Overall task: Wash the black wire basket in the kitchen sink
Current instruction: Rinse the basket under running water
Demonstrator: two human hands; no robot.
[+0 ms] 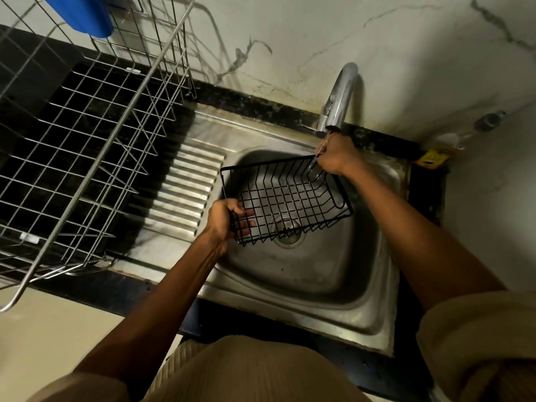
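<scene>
Marble-veined wall tiles back a dark counter with a steel sink (374,288) set into it. You hold the black wire basket (285,198) tilted over the basin, above the drain (288,230), and nothing lies in it. Your left hand (224,220) curls round its near left corner; your right hand (336,156) grips the far rim just under the tap (339,97). Left of the sink, a silver dish rack (95,134) stands on the counter with a blue item (79,13) at its far end.
</scene>
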